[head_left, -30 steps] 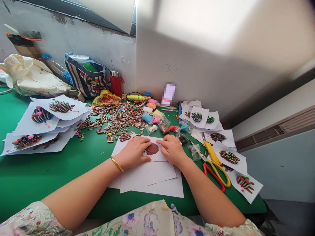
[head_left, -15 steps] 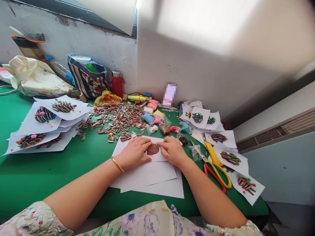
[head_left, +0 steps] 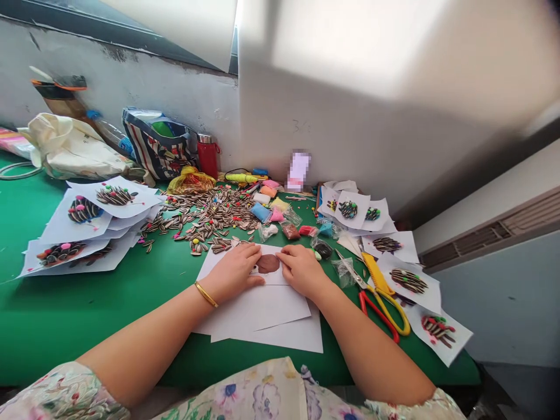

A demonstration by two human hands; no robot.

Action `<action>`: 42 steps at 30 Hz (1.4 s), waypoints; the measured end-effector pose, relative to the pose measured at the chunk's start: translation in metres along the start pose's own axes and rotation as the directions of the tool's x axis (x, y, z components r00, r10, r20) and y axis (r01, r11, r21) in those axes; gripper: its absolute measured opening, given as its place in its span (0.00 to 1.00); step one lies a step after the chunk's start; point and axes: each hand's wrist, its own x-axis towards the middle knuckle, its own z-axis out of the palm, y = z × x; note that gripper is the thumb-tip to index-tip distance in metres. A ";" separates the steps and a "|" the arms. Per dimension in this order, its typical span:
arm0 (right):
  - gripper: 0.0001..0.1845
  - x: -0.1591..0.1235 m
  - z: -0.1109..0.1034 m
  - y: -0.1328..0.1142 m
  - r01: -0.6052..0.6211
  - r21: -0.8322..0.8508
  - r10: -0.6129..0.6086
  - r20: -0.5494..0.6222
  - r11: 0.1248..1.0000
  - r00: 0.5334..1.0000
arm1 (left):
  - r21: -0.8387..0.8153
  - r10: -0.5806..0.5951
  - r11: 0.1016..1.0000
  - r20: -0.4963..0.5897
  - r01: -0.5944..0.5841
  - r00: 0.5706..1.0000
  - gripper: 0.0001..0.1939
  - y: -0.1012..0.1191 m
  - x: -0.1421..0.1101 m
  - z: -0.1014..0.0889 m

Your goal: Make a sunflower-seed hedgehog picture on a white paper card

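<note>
A flat brown clay patch (head_left: 268, 263) lies on a small white paper (head_left: 273, 279) on top of a stack of white sheets (head_left: 280, 326). My left hand (head_left: 234, 272), with a gold bangle at the wrist, rests on the paper with its fingertips at the patch's left edge. My right hand (head_left: 301, 270) presses fingertips against the patch's right edge. Neither hand lifts anything. A heap of striped sunflower seeds (head_left: 205, 213) lies just beyond my hands on the green table (head_left: 87, 303).
Finished seed pictures on paper lie in piles at the left (head_left: 83, 224) and along the right (head_left: 409, 280). Small bags of coloured clay (head_left: 271, 204), yellow and red scissors (head_left: 385, 300), a red flask (head_left: 207, 153) and cloth bags (head_left: 160, 143) stand near the wall.
My hands stay on the clay patch with only slight finger shifts. The view has drifted a little, so the table items sit slightly differently in frame.
</note>
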 end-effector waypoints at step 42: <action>0.26 -0.007 -0.019 -0.010 0.224 -0.017 -0.221 0.099 0.974 0.970 | -0.026 -0.030 0.999 0.014 0.030 0.999 0.33 -0.006 0.001 -0.001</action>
